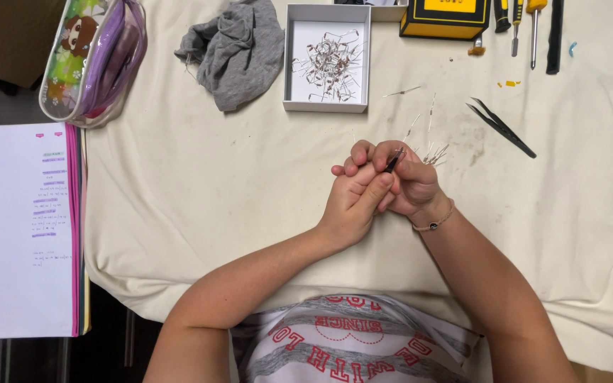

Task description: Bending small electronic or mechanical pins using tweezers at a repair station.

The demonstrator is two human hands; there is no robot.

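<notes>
Over the cloth-covered bench (179,184), mid-frame, our left hand (352,202) and right hand (409,181) press together, both grips clamped on black tweezers (392,162). Loose resistors (431,152) lie just beside the right hand; more sit in a white tray (326,64) w/ a 2nd pair of tweezers (501,128) to the right.

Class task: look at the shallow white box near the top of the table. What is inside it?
The white box holds a loose tangle of small wire-legged components on its white floor. Whatever lies beneath the tangle is covered, and the single parts are too small to identify.
</notes>
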